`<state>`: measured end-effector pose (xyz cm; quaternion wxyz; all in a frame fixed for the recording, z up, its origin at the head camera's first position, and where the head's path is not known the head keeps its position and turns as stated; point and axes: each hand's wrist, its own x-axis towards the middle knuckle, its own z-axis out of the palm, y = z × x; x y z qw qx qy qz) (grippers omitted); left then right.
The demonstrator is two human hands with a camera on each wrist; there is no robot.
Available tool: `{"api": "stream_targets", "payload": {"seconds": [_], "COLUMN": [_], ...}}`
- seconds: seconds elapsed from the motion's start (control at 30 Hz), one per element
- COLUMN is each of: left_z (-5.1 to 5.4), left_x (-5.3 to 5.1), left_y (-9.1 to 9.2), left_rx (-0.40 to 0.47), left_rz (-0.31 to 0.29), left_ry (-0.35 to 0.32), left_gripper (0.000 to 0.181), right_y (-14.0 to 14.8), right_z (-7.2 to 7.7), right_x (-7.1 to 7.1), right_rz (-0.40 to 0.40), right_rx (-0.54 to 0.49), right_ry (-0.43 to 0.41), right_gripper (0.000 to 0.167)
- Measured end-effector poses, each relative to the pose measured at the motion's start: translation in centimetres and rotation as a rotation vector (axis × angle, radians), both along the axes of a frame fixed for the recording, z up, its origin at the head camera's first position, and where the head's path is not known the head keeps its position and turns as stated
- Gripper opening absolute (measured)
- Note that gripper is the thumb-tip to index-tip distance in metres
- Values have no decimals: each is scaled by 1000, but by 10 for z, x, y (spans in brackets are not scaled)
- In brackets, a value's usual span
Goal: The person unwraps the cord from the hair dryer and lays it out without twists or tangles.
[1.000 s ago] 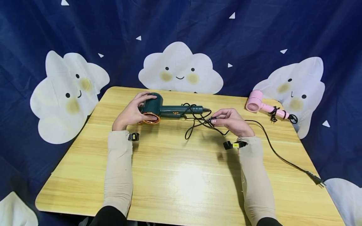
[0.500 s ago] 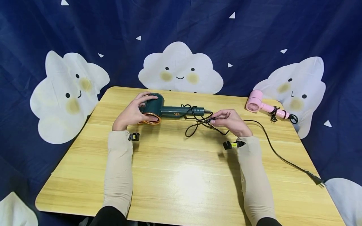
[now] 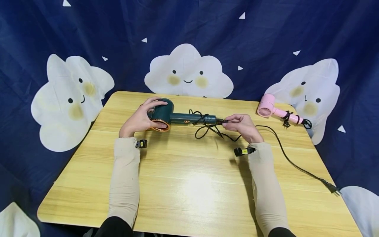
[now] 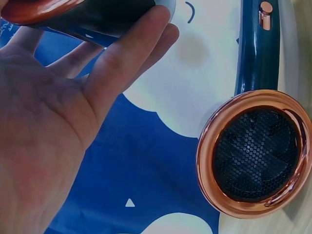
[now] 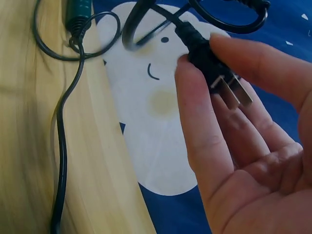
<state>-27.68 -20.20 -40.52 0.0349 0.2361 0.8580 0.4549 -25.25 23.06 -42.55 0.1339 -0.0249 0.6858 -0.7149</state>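
Note:
In the head view my left hand [image 3: 137,119] grips the body of a dark green hair dryer [image 3: 164,108] with a copper rim, its handle pointing right. My right hand [image 3: 244,127], at the handle's end, pinches a black two-prong plug [image 5: 207,58] between thumb and finger, prongs toward the palm in the right wrist view. Thin black cord hangs in loops round the handle. Under the held dryer, a second green hair dryer [image 4: 259,53] lies on the table; the left wrist view shows its copper-ringed grille and switch, while the head view mostly hides it.
A pink hair dryer [image 3: 267,106] with its cord bundled lies at the table's back right. A black cord [image 3: 282,149] runs right to another plug [image 3: 332,188] by the right edge of the wooden table [image 3: 183,184]. A blue cloud-patterned curtain [image 3: 124,26] hangs behind.
My left hand and the held hair dryer have shifted slightly right. The dryer's handle end has come up to my right fingers, which still pinch the plug.

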Motion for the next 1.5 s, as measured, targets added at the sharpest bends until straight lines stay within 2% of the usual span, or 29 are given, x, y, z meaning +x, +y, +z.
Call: {"api": "stream_targets", "payload": {"seconds": [0.23, 0.37, 0.5, 0.73, 1.0, 1.5], "left_z": [1, 1, 1, 2, 1, -2], "left_x": [1, 0, 1, 1, 1, -1], "left_y": [3, 5, 7, 10, 12, 12], "left_rx": [-25, -27, -30, -62, -74, -105], "left_rz": [-14, -24, -27, -36, -42, -29], "left_ry": [8, 13, 15, 12, 0, -19], "left_gripper": [83, 83, 84, 84, 84, 85], "right_y": [-1, -2, -3, -5, -7, -11], "right_z": [-3, -3, -2, 2, 8, 18], "right_x": [-4, -4, -4, -5, -2, 3], "right_rz": [-113, -166, -202, -255, -287, -284], "right_rx": [-61, -130, -186, -221, -334, -418], "right_ry": [72, 96, 114, 135, 168, 208], "right_gripper": [18, 17, 18, 17, 20, 21]}}
